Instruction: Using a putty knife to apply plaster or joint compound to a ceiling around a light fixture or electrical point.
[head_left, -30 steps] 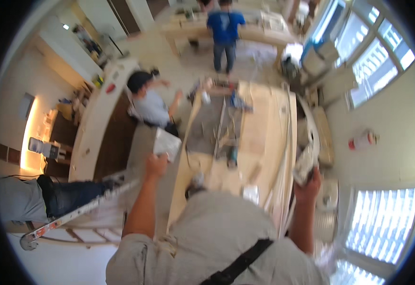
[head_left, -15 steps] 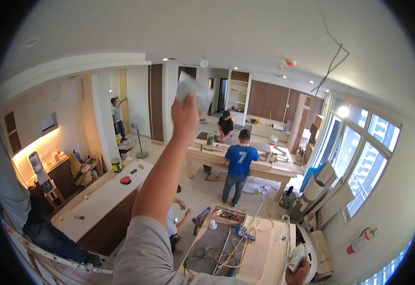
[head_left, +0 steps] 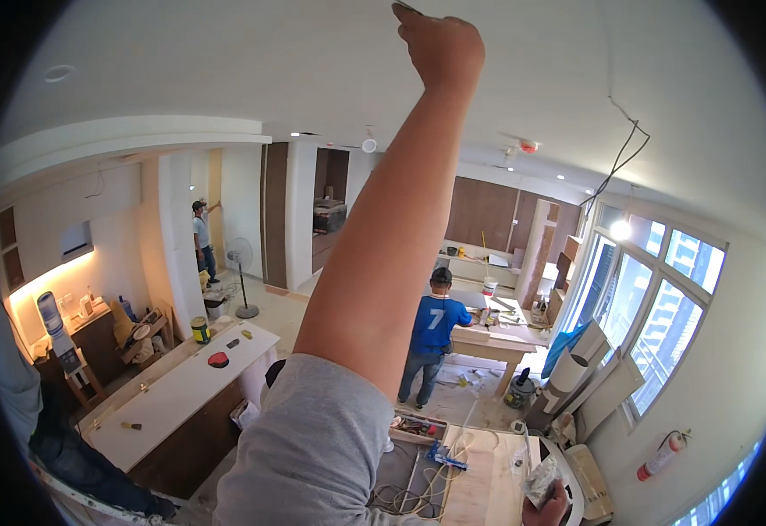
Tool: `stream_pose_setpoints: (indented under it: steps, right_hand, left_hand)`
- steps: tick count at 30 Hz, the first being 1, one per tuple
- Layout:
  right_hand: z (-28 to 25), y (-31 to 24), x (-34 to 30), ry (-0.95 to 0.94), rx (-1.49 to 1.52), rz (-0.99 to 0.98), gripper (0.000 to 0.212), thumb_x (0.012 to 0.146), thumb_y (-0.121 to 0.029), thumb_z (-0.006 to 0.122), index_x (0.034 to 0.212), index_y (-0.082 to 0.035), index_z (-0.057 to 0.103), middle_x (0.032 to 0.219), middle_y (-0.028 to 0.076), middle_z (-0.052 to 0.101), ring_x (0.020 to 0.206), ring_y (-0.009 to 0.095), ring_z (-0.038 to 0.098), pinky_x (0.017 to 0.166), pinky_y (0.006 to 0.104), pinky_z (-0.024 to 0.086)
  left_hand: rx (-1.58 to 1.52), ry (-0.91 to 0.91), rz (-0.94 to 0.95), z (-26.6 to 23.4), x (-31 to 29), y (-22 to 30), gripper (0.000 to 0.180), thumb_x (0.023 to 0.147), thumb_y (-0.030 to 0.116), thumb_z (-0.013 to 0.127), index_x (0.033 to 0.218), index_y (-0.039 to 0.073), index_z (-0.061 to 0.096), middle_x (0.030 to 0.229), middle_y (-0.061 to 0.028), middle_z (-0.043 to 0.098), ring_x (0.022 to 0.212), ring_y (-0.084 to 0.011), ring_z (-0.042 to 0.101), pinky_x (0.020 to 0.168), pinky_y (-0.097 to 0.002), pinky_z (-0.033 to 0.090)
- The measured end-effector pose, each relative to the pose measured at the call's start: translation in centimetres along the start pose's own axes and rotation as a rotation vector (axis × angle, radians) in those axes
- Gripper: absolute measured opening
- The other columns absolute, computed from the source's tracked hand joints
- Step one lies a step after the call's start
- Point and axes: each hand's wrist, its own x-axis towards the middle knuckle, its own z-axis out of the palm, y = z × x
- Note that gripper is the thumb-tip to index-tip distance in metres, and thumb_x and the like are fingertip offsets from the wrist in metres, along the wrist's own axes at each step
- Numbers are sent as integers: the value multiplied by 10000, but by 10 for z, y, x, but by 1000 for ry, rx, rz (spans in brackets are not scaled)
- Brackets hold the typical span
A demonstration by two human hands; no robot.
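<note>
My left hand (head_left: 443, 51) is raised high against the ceiling, its fingers closed around a flat scraper that looks like a putty knife (head_left: 407, 9). Only the dark, thin edge of this tool shows; the hand and the picture's top hide the rest. Low at the right, my right hand (head_left: 551, 507) is closed on a whitish, crumpled-looking thing (head_left: 541, 480), whose kind I cannot make out. My grey sleeve (head_left: 322, 438) and bare left forearm cover the middle of the view.
Below lies a worktable (head_left: 479, 482) with cables and a toolbox. A worker in a blue shirt (head_left: 438, 324) stands at a farther bench; another person (head_left: 202, 237) is by the far left wall. A long white-topped cabinet (head_left: 181, 386) runs at left, beside ladder rails (head_left: 94, 504). Wires (head_left: 615, 167) hang from the ceiling.
My left hand has risen and moved right with the putty knife, up to the ceiling. My right hand stays low with its whitish thing. The view has shifted slightly.
</note>
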Motion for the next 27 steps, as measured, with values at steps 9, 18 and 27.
stream_pose_setpoints:
  steps: [9, 18, 27]
  right_hand:
    - [41, -80, -21, -35, -918, -919, 411, 789, -73, 702, 1088, 140, 517, 914, 228, 597, 846, 394, 623, 797, 425, 535]
    - [7, -53, -12, -43, -939, -928, 575, 696, -74, 780, 1159, 112, 494, 887, 225, 592, 843, 387, 628, 783, 421, 535]
    - [40, -104, -6, 64, 578, 655, 391, 906, -254, 568, 1217, -18, 543, 1141, 110, 619, 1081, 265, 601, 934, 386, 494]
  left_hand:
    - [-93, -67, -158, 1, 15, 33, 565, 862, 36, 466, 1332, -191, 248, 1172, -412, 506, 1094, -484, 552, 957, -455, 481]
    - [-97, -167, -381, -13, 33, 54, 470, 912, 78, 466, 1292, -151, 312, 1188, -386, 509, 1087, -455, 573, 929, -455, 507]
    - [-181, -170, -244, -2, 30, 47, 486, 907, 87, 484, 1284, -151, 289, 1158, -376, 532, 1075, -446, 579, 941, -455, 493]
